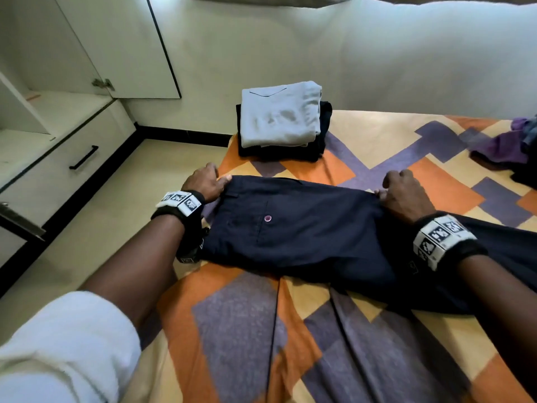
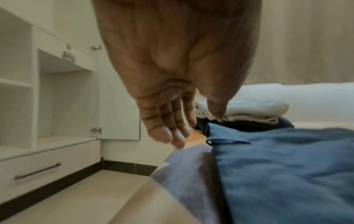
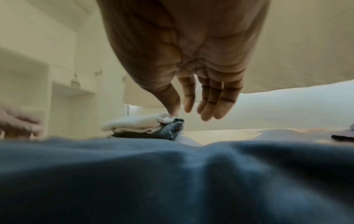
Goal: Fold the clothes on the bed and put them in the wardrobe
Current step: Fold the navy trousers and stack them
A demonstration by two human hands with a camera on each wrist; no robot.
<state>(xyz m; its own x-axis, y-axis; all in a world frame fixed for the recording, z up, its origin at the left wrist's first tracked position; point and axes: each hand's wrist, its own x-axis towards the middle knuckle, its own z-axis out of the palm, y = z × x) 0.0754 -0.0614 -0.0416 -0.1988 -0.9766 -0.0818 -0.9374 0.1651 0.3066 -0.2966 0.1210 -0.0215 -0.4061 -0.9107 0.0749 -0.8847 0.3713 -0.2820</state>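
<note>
Navy trousers (image 1: pixel 305 228) with a pink button lie flat across the patterned bed (image 1: pixel 247 330). My left hand (image 1: pixel 215 177) is at the waistband's left corner, thumb lying on the cloth. In the left wrist view the left hand (image 2: pixel 191 128) hangs with straight fingers beside the trousers (image 2: pixel 277 166), gripping nothing. My right hand (image 1: pixel 386 187) sits at the trousers' far right edge. In the right wrist view the right hand (image 3: pixel 191 110) has loose, spread fingers above the trousers (image 3: pixel 172 174). A folded grey garment (image 1: pixel 280 114) tops a dark folded stack (image 1: pixel 290 152) behind.
The white wardrobe (image 1: pixel 58 112) stands open on the left with bare shelves and a drawer with a black handle (image 1: pixel 83 157) below. Unfolded purple and dark clothes (image 1: pixel 505 146) lie at the bed's right edge. Tiled floor lies between bed and wardrobe.
</note>
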